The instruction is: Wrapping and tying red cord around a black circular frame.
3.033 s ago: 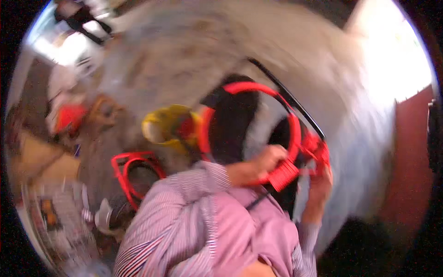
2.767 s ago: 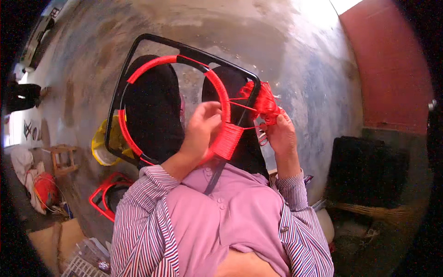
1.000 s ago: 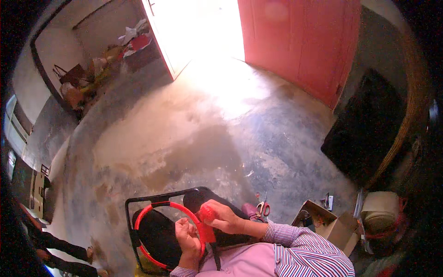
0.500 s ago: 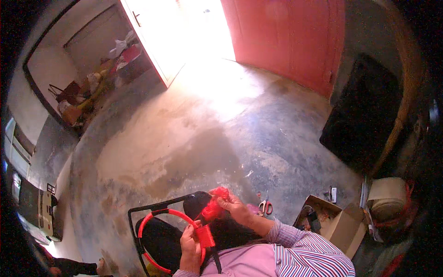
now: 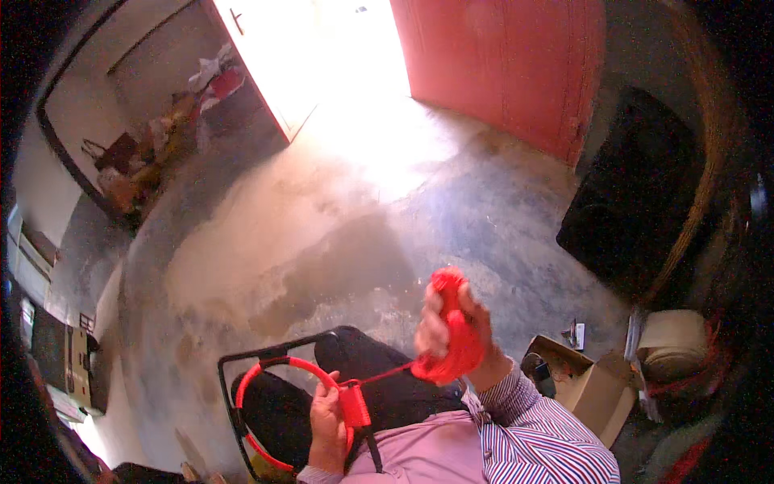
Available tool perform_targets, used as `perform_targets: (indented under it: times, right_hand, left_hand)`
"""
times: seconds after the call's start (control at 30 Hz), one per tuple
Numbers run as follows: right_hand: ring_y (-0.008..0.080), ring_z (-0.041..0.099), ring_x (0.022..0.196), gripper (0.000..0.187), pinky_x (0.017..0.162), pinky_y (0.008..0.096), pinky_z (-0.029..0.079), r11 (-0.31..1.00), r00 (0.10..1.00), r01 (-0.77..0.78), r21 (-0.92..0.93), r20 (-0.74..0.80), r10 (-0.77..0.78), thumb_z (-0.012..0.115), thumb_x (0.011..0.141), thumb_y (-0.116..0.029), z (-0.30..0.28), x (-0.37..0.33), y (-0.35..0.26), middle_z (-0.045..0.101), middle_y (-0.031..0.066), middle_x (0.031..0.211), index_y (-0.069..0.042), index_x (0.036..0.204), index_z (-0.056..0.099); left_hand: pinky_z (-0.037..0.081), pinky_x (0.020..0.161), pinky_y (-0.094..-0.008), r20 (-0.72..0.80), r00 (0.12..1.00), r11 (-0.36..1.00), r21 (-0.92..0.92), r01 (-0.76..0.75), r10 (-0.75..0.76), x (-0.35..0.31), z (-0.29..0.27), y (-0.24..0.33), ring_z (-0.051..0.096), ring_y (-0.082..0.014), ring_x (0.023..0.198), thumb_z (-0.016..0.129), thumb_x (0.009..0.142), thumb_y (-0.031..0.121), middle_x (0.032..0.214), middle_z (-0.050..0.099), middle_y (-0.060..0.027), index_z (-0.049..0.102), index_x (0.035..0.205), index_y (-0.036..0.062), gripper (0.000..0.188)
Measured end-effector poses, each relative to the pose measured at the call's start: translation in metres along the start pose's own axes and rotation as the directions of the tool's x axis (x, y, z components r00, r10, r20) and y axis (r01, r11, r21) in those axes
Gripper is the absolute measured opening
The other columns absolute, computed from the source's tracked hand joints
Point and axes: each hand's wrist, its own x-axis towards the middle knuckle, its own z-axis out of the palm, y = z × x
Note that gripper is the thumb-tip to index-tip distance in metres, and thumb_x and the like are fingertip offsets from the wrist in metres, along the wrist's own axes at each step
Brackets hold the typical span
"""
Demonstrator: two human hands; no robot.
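My left hand grips the right side of a ring wrapped in red cord, its fingers closed beside a wider red-wrapped block. The ring sits within a black bar frame that rests over my lap. My right hand, raised to the right of the ring and slightly blurred, is closed round a bundle of red yarn. From the bundle a red strand runs straight to the ring beside my left fingers. A black strap hangs below the red block.
At the right stands an open cardboard box with dark items inside. Beyond it are a beige roll and a small white card. A large black panel leans near the red door. Piled goods lie far left.
My right hand has moved up and right with the yarn bundle, away from the ring, and the strand now stretches between them. The scissors on the floor are now hidden. My left hand keeps its grip.
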Motion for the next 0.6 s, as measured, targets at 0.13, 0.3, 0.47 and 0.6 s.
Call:
perform_targets:
  times: [0.13, 0.3, 0.47, 0.6]
  right_hand:
    - [0.0178, 0.058, 0.066, 0.026, 0.060, 0.0336, 0.048, 0.968, 0.945, 0.101, -0.231, -0.282, -0.166, 0.056, 0.094, -0.030, -0.021, -0.001, 0.000, 0.061, 0.0057, 0.079, -0.006, 0.105, 0.053]
    - [0.0113, 0.058, 0.073, 0.020, 0.070, 0.0285, 0.048, 0.572, 0.749, -0.583, -0.577, -0.654, 0.103, 0.061, 0.089, -0.014, -0.025, 0.001, 0.071, 0.060, 0.0018, 0.084, -0.002, 0.105, 0.062]
    - [0.0098, 0.058, 0.088, 0.019, 0.081, 0.0259, 0.046, 0.440, 0.700, -0.700, -0.563, -0.661, 0.269, 0.063, 0.088, -0.013, -0.044, -0.005, 0.096, 0.063, 0.0016, 0.096, -0.002, 0.103, 0.061]
    - [0.0091, 0.057, 0.085, 0.018, 0.079, 0.0257, 0.046, 0.508, 0.660, -0.726, -0.463, -0.676, 0.328, 0.070, 0.083, -0.011, -0.034, -0.009, 0.092, 0.062, -0.0005, 0.089, -0.003, 0.095, 0.059]
  left_hand:
    - [0.053, 0.080, -0.0347, -0.136, 0.990, 0.997, 0.062, 0.053, -0.044, -0.008, 0.009, 0.008, 0.063, -0.0198, 0.088, 0.048, 0.095, 0.014, 0.098, 0.062, -0.0072, 0.050, 0.119, 0.0030, 0.026]
    - [0.050, 0.088, -0.0357, 0.073, 0.996, 0.983, -0.170, 0.068, -0.056, -0.009, 0.011, 0.026, 0.062, -0.0211, 0.098, 0.048, 0.088, 0.010, 0.105, 0.061, -0.0091, 0.052, 0.115, 0.0023, 0.028]
    - [0.050, 0.089, -0.0353, 0.064, 0.994, 0.968, -0.231, 0.102, -0.089, -0.011, 0.014, 0.034, 0.063, -0.0223, 0.097, 0.040, 0.081, 0.006, 0.108, 0.063, -0.0142, 0.052, 0.117, -0.0033, 0.038]
    - [0.052, 0.086, -0.0354, 0.025, 0.994, 0.970, -0.216, 0.113, -0.110, -0.023, 0.024, 0.025, 0.064, -0.0226, 0.094, 0.041, 0.082, 0.005, 0.107, 0.063, -0.0144, 0.053, 0.115, -0.0035, 0.036]
